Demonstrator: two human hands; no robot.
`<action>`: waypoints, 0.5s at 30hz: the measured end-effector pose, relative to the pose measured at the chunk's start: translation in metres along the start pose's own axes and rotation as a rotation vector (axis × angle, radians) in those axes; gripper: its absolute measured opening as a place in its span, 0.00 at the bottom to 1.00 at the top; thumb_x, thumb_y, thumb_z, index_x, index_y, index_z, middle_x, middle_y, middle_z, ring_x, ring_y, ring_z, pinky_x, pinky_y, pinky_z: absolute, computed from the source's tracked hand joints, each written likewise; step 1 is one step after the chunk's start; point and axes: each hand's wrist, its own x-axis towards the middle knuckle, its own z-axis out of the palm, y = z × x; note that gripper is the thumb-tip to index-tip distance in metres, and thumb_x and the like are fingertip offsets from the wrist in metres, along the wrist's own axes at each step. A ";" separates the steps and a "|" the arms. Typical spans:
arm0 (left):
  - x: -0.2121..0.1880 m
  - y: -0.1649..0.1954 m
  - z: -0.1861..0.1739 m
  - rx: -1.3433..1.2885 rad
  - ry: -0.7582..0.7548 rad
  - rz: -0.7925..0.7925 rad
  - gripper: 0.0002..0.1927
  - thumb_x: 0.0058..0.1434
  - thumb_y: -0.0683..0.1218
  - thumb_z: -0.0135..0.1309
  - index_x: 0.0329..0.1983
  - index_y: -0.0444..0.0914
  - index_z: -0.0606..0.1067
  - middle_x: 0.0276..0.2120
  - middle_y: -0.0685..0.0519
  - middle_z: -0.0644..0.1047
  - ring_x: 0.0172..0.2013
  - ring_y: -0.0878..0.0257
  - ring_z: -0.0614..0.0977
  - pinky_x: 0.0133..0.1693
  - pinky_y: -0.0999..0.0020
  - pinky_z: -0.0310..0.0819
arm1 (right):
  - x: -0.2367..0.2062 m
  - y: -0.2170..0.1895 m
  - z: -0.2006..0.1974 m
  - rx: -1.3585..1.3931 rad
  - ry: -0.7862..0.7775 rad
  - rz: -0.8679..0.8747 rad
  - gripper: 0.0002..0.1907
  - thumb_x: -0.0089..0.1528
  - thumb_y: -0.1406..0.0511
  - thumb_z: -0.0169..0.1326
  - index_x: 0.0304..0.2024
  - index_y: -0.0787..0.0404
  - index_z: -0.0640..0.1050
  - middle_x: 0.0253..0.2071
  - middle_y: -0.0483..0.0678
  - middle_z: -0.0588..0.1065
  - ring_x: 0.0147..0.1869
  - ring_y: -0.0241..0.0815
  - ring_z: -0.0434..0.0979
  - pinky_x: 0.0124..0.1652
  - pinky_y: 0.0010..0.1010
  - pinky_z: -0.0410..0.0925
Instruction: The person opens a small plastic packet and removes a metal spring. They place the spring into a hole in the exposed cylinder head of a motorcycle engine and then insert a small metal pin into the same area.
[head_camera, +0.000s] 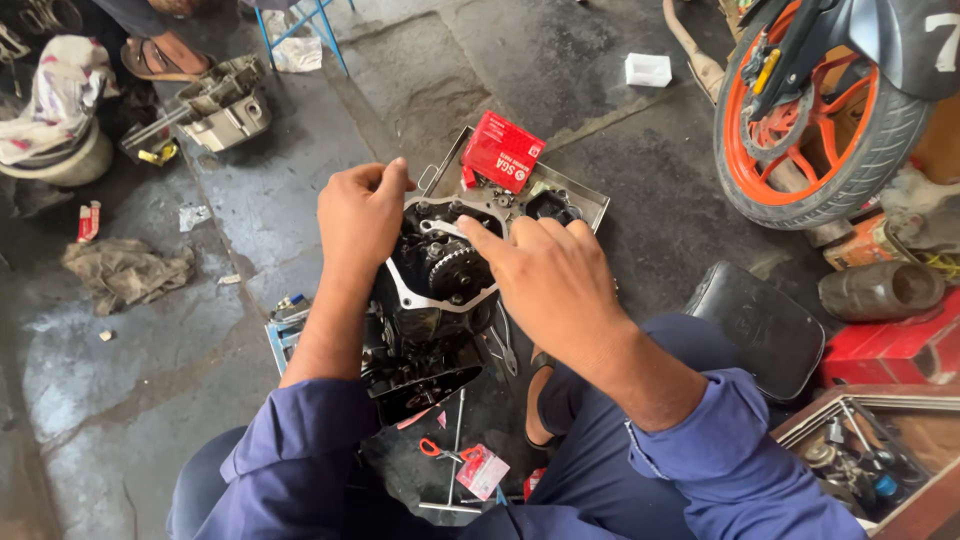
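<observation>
The open engine case (432, 290) rests on the concrete floor (200, 330), just in front of the metal tray (585, 205) that holds a red parts box (502, 150). The left hand (360, 215) grips the case's upper left rim with fingers curled. The right hand (550, 275), fingers loosely spread, lies over the right edge, its forefinger touching the gasket surface beside the gear (455, 268).

Red carton (502, 151) on tray; small white box (648, 69) beyond.

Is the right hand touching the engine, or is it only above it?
Touching. In the head view, the right hand lays its index fingertip on the pale rim of the open engine, with no gap visible there.
</observation>
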 end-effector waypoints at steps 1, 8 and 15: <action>0.001 -0.002 0.001 -0.010 0.010 -0.022 0.18 0.64 0.56 0.53 0.31 0.39 0.84 0.18 0.49 0.78 0.24 0.59 0.81 0.34 0.63 0.73 | 0.003 -0.006 -0.003 -0.038 -0.002 -0.014 0.20 0.63 0.64 0.51 0.58 0.43 0.79 0.25 0.42 0.70 0.33 0.44 0.75 0.34 0.41 0.64; 0.002 -0.010 -0.002 -0.022 -0.044 -0.124 0.21 0.61 0.58 0.50 0.31 0.40 0.85 0.20 0.43 0.79 0.27 0.53 0.84 0.37 0.61 0.76 | 0.012 -0.045 -0.017 -0.154 -0.132 0.002 0.25 0.61 0.66 0.50 0.61 0.49 0.78 0.27 0.44 0.72 0.32 0.43 0.75 0.32 0.39 0.65; 0.006 -0.015 -0.013 0.101 -0.168 -0.202 0.26 0.59 0.60 0.45 0.30 0.36 0.83 0.31 0.36 0.80 0.39 0.40 0.83 0.47 0.53 0.75 | 0.017 -0.081 -0.023 -0.371 -0.239 -0.020 0.26 0.60 0.65 0.50 0.62 0.50 0.76 0.28 0.44 0.74 0.31 0.41 0.77 0.29 0.36 0.68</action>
